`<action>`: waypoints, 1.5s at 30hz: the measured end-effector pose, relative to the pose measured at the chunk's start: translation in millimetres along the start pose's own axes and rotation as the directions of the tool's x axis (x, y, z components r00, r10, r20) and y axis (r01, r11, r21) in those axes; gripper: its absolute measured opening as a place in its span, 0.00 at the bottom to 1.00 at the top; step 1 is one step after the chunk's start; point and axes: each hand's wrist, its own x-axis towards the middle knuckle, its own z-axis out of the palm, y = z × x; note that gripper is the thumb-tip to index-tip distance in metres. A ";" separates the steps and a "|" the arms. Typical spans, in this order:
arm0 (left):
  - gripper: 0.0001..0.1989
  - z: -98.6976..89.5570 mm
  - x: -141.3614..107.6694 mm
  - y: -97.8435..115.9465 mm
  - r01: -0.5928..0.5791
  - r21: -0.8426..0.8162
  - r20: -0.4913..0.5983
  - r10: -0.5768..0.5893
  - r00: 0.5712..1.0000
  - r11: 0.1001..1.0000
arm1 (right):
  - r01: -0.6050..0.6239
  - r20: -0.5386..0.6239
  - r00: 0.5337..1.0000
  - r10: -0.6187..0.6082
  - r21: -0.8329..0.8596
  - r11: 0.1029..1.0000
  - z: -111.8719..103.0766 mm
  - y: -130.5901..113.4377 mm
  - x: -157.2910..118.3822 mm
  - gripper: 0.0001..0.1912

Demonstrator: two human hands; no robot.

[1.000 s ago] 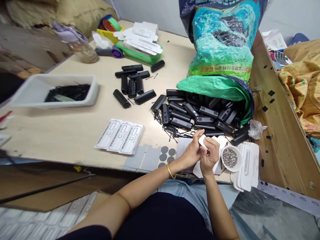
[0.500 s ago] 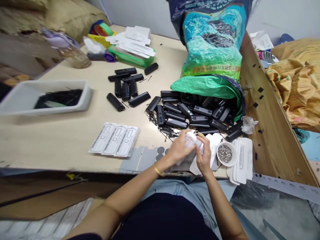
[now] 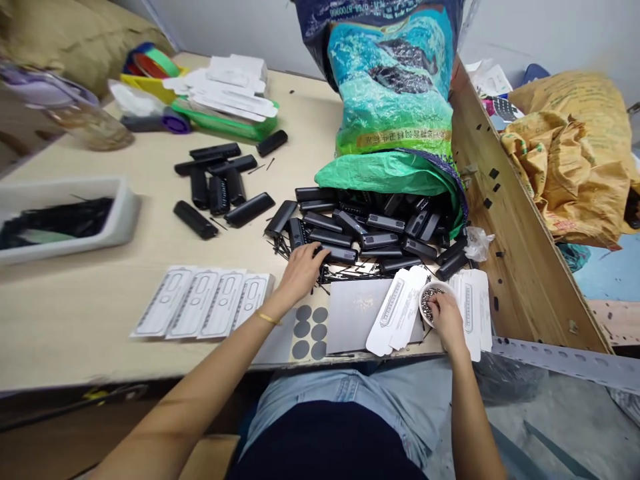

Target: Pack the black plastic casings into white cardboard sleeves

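Right hand (image 3: 445, 313) in bowl (image 3: 441, 285) | left hand (image 3: 301, 272) at black case (image 3: 341, 255) left of bowl | fingers' hold unclear | wrist snag could spill metal parts (image 3: 427, 301)

Just beyond the left fingers (image 3: 314, 253) lie black cases (image 3: 380, 240), and farther out a sack (image 3: 395, 100) patterned in navy, turquoise and green. Silvery bits (image 3: 427, 301) show in the white bowl (image 3: 447, 287) at the right fingers (image 3: 436, 304); between both sets of fingers sit a plain grey sheet (image 3: 345, 327) and white cards (image 3: 393, 310) printed with dark outlines.
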 end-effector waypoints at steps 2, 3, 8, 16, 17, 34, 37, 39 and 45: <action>0.24 0.4 25.3 5.6 -0.030 0.035 0.059 0.028 0.998 0.999 | 0.008 -0.078 0.997 -0.002 0.076 0.997 1.7 1.7 -1.2 0.11; 0.23 0.4 33.6 5.4 -0.032 0.048 0.085 0.028 0.996 0.998 | 0.009 -0.120 0.993 0.004 0.113 0.994 1.6 2.6 -2.1 0.11; 0.19 -5.2 44.1 -13.3 -0.126 -0.035 0.215 0.131 0.968 0.991 | -0.043 -0.252 0.958 0.134 0.337 0.940 -2.8 5.2 -6.9 0.10; 0.20 -24.7 51.8 -23.3 -0.086 -0.302 0.234 0.162 0.959 0.949 | -0.078 -0.132 0.938 0.321 0.821 0.566 -9.4 -19.6 -5.4 0.10; 0.20 -27.7 52.9 -20.3 -0.085 -0.326 0.209 0.160 0.965 0.941 | -0.078 -0.118 0.937 0.328 0.846 0.527 -9.7 -23.5 -4.0 0.09; 0.24 -19.7 38.1 17.5 -0.056 -0.558 0.020 0.081 0.996 0.828 | -0.062 -0.126 0.905 0.405 0.905 0.421 13.8 -53.8 10.1 0.13; 0.24 -14.8 39.8 27.3 -0.139 -0.388 0.130 0.203 0.970 0.911 | -0.063 -0.130 0.891 0.436 0.914 0.402 14.2 -53.3 9.1 0.13; 0.23 -11.8 43.0 34.2 -0.132 -0.238 0.213 0.184 0.960 0.962 | -0.064 -0.125 0.891 0.436 0.917 0.394 14.4 -54.0 8.2 0.13; 0.19 -12.3 48.2 38.7 -0.057 -0.112 0.257 0.085 0.963 0.992 | -0.056 -0.053 0.924 0.379 0.961 0.272 14.3 -64.1 6.9 0.12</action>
